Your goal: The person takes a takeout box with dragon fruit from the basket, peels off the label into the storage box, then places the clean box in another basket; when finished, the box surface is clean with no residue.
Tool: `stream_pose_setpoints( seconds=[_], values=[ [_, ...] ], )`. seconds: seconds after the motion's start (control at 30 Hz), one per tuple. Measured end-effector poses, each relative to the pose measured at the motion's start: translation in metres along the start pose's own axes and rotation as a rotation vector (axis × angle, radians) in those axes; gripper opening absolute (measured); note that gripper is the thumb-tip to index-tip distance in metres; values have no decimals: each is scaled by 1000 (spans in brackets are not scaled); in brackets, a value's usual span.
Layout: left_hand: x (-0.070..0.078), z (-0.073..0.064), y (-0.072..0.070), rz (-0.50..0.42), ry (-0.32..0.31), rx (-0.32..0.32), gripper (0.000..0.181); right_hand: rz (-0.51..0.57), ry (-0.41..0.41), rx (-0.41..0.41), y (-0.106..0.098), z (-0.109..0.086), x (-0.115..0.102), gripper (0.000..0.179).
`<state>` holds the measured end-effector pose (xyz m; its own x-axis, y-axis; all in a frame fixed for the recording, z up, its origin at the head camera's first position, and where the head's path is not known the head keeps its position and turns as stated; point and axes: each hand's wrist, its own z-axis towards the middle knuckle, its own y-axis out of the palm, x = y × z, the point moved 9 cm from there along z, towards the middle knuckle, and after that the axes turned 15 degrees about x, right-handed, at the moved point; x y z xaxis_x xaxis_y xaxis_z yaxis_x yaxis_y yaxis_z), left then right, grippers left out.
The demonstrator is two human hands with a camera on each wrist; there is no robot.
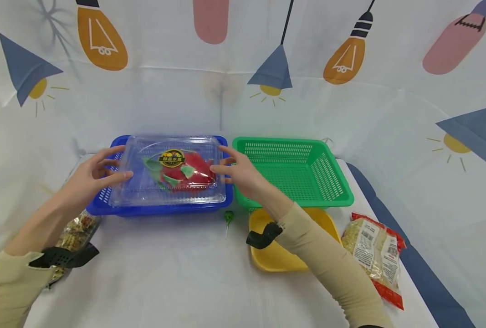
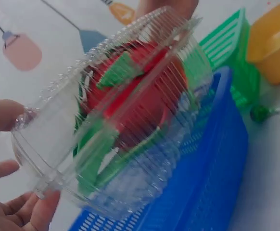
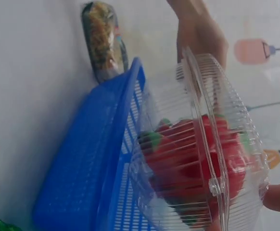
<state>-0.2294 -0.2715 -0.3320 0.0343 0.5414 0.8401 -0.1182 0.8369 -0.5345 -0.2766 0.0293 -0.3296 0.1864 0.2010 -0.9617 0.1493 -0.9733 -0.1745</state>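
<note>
A clear plastic clamshell box (image 1: 130,193) is held level above the blue basket (image 1: 156,211), overlapping most of it in the head view. Inside lies red fruit with green scales (image 1: 198,169), looking like dragon fruit, under a round black-and-gold label (image 1: 171,158). My left hand (image 1: 89,175) grips the box's left end, thumb at the near side and fingers behind. At the other end my right hand (image 1: 247,175) holds it between thumb and fingers. The lid looks closed in both wrist views, where ridged walls (image 2: 130,178) show above the basket's rim.
Right of the blue basket stands a green basket (image 1: 288,141), with a yellow tray (image 1: 267,259) in front, partly behind my right arm. A green ball on a thin stick (image 1: 228,216) lies between. Bags of grain (image 1: 361,241) and dried food (image 1: 76,234) flank the table.
</note>
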Motion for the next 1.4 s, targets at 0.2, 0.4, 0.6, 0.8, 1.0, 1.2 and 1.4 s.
stream_pose_setpoints(
  seconds=[0.2,0.4,0.6,0.8,1.0,1.2,1.4],
  values=[
    [3,-24,2,37,-29,-49,82,-49,-39,-30,-5,-28,4,75],
    [5,-49,8,51,-12,-93,91,-45,-45,-81,-6,-55,16,79],
    [0,-75,10,87,35,-110,93,-59,-41,-150,1,-78,29,78],
    [-6,-97,18,57,70,-114,94,-99,-54,-190,2,-97,43,83],
    [-21,-116,30,82,18,-226,95,-189,-58,-232,5,-112,65,90],
    [-42,-132,43,-24,-79,-321,91,-209,-64,-289,13,-121,84,95],
    [-61,-141,64,-150,-149,-404,86,-120,14,-316,21,-119,109,97]
  ],
)
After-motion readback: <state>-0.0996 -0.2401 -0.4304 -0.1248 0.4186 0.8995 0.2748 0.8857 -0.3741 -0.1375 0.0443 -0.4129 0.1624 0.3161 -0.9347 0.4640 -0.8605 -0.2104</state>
